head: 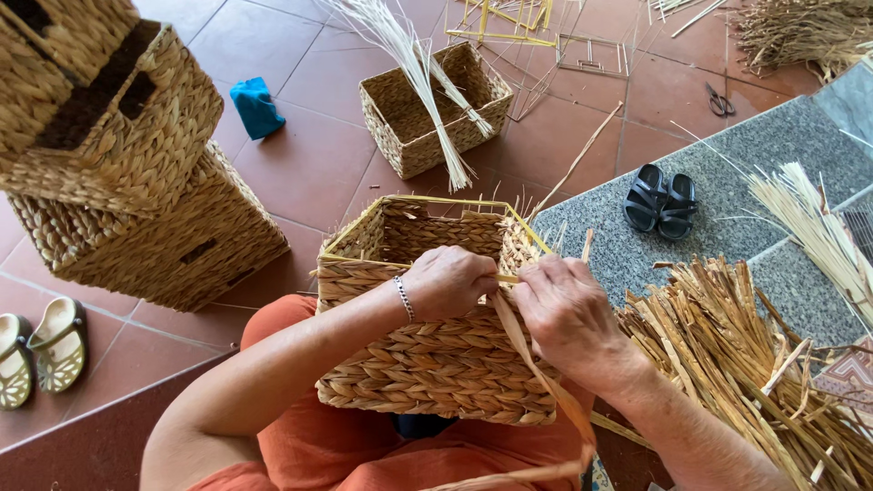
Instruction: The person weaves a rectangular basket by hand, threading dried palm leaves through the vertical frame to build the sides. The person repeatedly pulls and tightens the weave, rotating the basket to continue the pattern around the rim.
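— Status of the work?

— I see the half-woven tan straw basket (436,364) on the lap. Left hand (450,282) is closed on its near rim; right hand (568,318) pinches a flat dry straw strand (532,364) beside that rim.

— Handling?

— Light and stiff, I judge; strand pliable, brittle. Grip the rim.

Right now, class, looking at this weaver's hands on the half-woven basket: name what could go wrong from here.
1. The basket rests on the lap, so it might tip as the left hand and right hand pull the flat strand.
2. The stiff yellow frame rim could scrape fingers working against it.
3. The loose straw pile at the right elbow could snag the trailing strand.
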